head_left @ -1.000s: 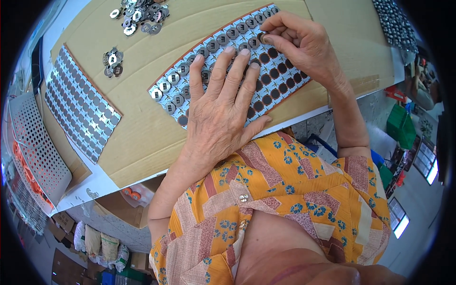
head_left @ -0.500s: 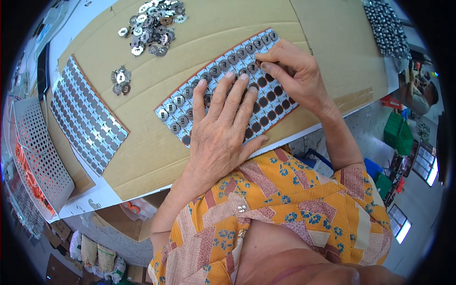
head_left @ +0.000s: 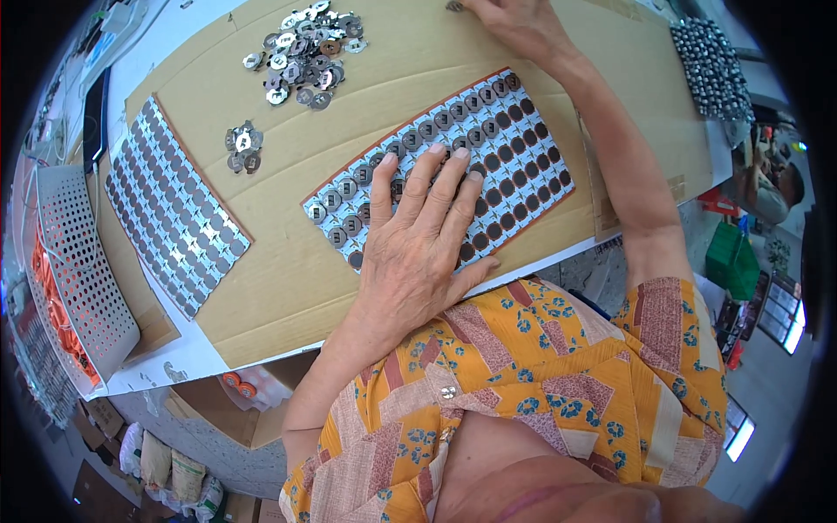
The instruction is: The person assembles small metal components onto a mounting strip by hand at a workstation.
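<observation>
Left hand [head_left: 414, 235] is flat, fingers a bit spread, grip empty, on a light-blue rectangular panel with dark discs [head_left: 516, 164], on the tan cardboard-covered counter [head_left: 283, 296]. Right hand [head_left: 514, 19] is up top by a small dark metal piece [head_left: 454, 6]; can't tell if its grip's got it.

Pale-blue panel [head_left: 513, 173] lies aslant; metal discs [head_left: 442, 118] line its far edge.

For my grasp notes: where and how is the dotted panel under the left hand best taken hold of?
Likely by both short edges, coming from left and right and keeping the dotted panel level: it lies thin and flat on the cardboard, metal discs on its upper rows might slide, and the left hand covers part of its middle.
</observation>
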Available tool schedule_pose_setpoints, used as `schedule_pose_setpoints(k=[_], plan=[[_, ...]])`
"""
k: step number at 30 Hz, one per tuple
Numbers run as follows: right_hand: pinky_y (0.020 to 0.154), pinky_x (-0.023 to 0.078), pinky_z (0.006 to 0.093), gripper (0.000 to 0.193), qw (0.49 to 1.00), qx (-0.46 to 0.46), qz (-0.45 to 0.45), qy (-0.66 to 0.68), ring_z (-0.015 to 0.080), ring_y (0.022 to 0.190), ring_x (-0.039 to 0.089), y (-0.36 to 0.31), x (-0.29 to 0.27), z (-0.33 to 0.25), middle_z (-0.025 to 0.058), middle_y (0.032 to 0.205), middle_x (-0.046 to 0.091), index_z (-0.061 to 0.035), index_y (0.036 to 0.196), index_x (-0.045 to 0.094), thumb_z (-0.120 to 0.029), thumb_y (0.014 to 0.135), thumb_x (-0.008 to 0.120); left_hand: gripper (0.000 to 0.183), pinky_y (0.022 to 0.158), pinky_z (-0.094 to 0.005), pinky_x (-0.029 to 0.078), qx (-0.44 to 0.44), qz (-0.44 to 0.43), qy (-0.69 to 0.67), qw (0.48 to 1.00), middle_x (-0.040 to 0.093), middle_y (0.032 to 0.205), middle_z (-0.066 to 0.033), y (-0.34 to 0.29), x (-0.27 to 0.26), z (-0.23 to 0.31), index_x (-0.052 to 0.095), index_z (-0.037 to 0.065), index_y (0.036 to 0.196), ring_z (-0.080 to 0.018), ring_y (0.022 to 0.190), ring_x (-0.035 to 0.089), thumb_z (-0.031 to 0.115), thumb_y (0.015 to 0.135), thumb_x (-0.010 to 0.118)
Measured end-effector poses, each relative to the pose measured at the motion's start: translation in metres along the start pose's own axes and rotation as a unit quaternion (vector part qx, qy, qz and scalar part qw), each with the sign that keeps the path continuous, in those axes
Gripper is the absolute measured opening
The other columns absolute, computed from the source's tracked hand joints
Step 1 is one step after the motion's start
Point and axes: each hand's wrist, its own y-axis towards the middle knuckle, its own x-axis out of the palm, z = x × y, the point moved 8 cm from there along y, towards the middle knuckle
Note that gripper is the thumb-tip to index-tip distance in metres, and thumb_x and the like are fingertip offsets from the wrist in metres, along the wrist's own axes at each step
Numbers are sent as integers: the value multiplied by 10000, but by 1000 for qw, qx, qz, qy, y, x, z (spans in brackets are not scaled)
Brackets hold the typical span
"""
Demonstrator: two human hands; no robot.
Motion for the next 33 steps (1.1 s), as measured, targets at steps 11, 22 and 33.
schedule_pose_setpoints(k=[11,22,33], plan=[[479,408,242,194,939,300,1,168,55,544,504,-74,-45,23,-34,714,592,-23,919,706,-134,1063,640,861,1263,-637,218,3,1,8,1000,523,1553,-179,1,4,-2,610,-11,1411,-364,1507,425,433,728,890],[532,494,180,221,889,316,-66,323,41,576,604,-121,-25,-16,-27,743,637,-3,1237,744,-93,1087,609,852,1262,-623,217,-3,9,22,1000,560,1525,-166,-2,3,0,616,24,1435,-362,1482,458,436,739,886],[615,487,162,169,946,207,-113,225,-8,734,613,-140,-14,-39,-46,878,704,17,1181,744,5,1024,683,829,1258,-619,222,-6,6,24,1000,552,1541,-159,-5,2,-3,617,28,1434,-361,1486,453,436,759,873]])
